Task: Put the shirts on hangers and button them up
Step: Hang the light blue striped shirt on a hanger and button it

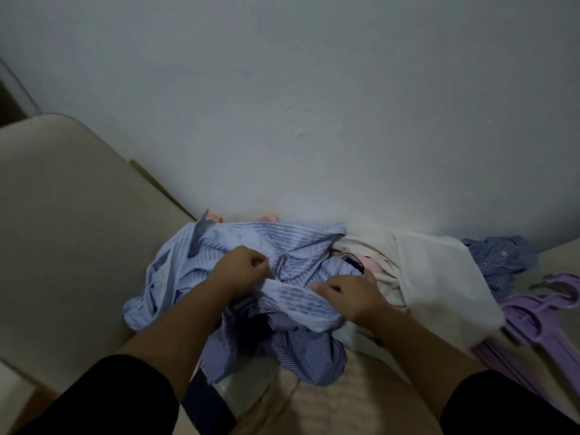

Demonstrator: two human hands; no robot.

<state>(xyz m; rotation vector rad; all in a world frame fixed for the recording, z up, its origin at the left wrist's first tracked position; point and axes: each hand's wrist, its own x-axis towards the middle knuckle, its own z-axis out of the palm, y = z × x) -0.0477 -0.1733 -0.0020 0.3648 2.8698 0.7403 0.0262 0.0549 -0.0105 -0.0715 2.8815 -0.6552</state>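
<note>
A crumpled light-blue striped shirt (pixel 251 243) lies on a beige surface against the wall. My left hand (pixel 243 266) grips its fabric near the collar area with curled fingers. My right hand (pixel 348 293) holds a fold of the same shirt a little lower and to the right. A darker blue striped shirt (pixel 301 353) lies under it toward me. Several purple plastic hangers (pixel 533 318) are stacked at the right.
A cream-white garment (pixel 439 277) lies to the right of the striped shirt, and a blue checked shirt (pixel 499 255) is bunched behind it. Pink cloth (pixel 373 263) peeks out between them. A beige cushion (pixel 62 230) rises at the left. A pale wall (pixel 314 105) stands close behind.
</note>
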